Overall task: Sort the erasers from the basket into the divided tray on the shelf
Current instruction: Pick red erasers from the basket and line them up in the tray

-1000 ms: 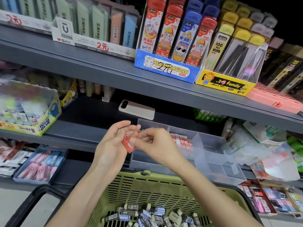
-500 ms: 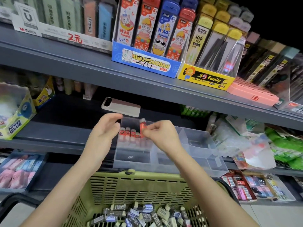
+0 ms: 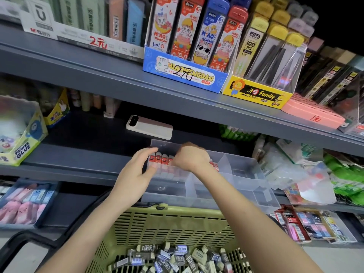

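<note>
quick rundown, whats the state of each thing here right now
divided tray: on shelf, back-left compartment partly filled
red erasers: upright in a row inside it
left hand: relaxed, touching tray's left wall
right hand: over the row, fingertips hidden
green basket: holds a pile of erasers
phone: flat, camera side up

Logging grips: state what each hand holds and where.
Left hand: nothing, fingers open beside the tray. Right hand: curled over the red erasers, fingertips hidden, so cannot tell.

Grey shelf point(image 3: 78, 154) bears divided tray point(image 3: 246, 174) and phone point(image 3: 149, 127) (lying flat).
</note>
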Motion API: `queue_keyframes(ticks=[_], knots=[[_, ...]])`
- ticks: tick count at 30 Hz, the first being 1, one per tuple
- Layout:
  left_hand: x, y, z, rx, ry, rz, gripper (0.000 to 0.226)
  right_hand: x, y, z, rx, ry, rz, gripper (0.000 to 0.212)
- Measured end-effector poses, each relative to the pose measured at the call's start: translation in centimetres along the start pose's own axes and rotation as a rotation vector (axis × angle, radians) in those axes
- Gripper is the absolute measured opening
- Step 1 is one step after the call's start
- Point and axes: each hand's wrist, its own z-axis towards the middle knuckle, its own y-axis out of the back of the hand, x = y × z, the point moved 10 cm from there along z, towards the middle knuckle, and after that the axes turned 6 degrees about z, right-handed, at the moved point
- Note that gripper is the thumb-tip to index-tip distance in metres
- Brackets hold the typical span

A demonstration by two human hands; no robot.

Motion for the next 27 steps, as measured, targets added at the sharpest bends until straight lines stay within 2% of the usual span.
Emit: queue_keyframes(ticks=[3,5,7,13,15,17,22,24,27], knots=[[-0.1,0.0,-0.2,0.004,-0.023,0.030,0.041,-0.1,0.1,-0.6,0.013,0.059,0.050,0.014],[-0.2,0.0,-0.4,0.003,-0.041,0.062,0.042,-0.3,0.5,-1.6,-0.039,0.120,0.192,0.020],[-0.6,0.0,-0.6,-0.001,-0.054,0.095,0.041,-0.5,1.4,-3.4,-0.131,0.203,0.361,0.018],[-2.4,0.5,-2.4,0.005,-0.103,0.209,0.042,-3.6,3.5,-12.2,-0.471,0.459,0.667,0.012],[-2.9,0.8,-3.6,-0.006,-0.125,0.279,0.040,-6.0,0.5,-13.9,-0.378,0.448,0.737,0.009],[-3.2,1.3,-5.0,-0.038,-0.133,0.340,0.037,-8.7,-4.2,-14.6,-0.199,0.355,0.700,0.010],[-3.6,2.7,-8.7,-0.132,-0.139,0.440,0.029,-14.6,-17.9,-17.3,0.316,0.164,0.218,0.016],[-3.9,3.1,-10.2,-0.164,-0.161,0.434,0.024,-17.0,-21.1,-18.6,0.390,0.096,0.126,0.011],[-3.9,2.9,-12.2,-0.160,-0.148,0.393,0.019,-18.1,-21.9,-19.3,0.346,0.060,0.201,0.006]])
